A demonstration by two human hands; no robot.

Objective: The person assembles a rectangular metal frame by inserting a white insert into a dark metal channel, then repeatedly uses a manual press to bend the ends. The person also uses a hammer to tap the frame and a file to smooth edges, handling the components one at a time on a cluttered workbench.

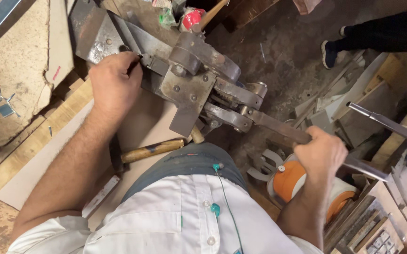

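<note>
Person is working a heavy steel lever shear (189,75) bolted at the bench edge; left hand (115,83) is pressing down at the far-left end of the machine, fingers curled around a small dark piece at the blade mouth, exact workpiece is hidden under the fingers; right hand (320,153) is clenching the long flat lever handle (278,127) on the right, fist closed over its end; a wooden-handled hammer (149,150) is lying on the bench (39,155) just near of the machine, untouched; an orange and white bucket (290,181) is standing below the right hand on the floor; scrap boards (377,103) are piling up at right; another person's dark shoe (329,54) is showing far right; judging the cut: left fingers should be staying clear of the blade line and holding the stock flat and square, right arm should be pulling the lever in one steady stroke without jerking
</note>
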